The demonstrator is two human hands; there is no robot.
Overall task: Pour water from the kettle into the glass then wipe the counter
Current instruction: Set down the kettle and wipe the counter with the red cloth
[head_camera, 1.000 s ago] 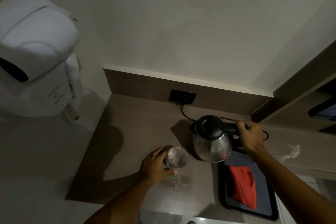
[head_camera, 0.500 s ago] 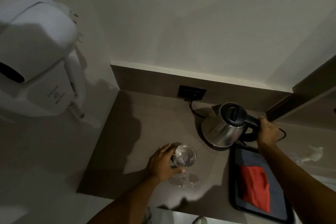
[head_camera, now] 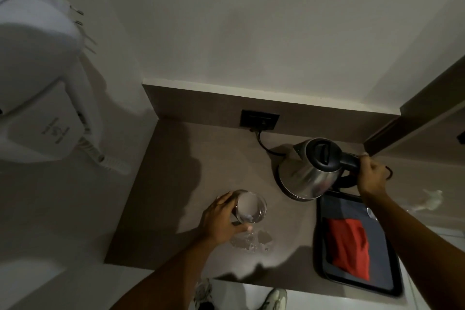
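Note:
A steel kettle (head_camera: 305,173) with a black lid stands on its base at the back right of the grey-brown counter (head_camera: 176,184). My right hand (head_camera: 371,176) grips its black handle. A clear glass (head_camera: 251,207) holding water stands near the counter's middle, and my left hand (head_camera: 221,219) wraps around its left side. A small puddle of water (head_camera: 251,240) lies on the counter just in front of the glass. A red cloth (head_camera: 349,244) lies folded on a dark tray (head_camera: 392,284) at the right.
A black wall socket (head_camera: 259,119) with the kettle's cord sits on the back splash. A white wall-mounted hair dryer (head_camera: 42,78) hangs at the left. Crumpled clear plastic (head_camera: 431,200) lies at the far right. My shoes (head_camera: 273,298) show below the counter's front edge.
The kettle went from being held up near the glass back to its base at the rear right. My left hand stayed on the glass.

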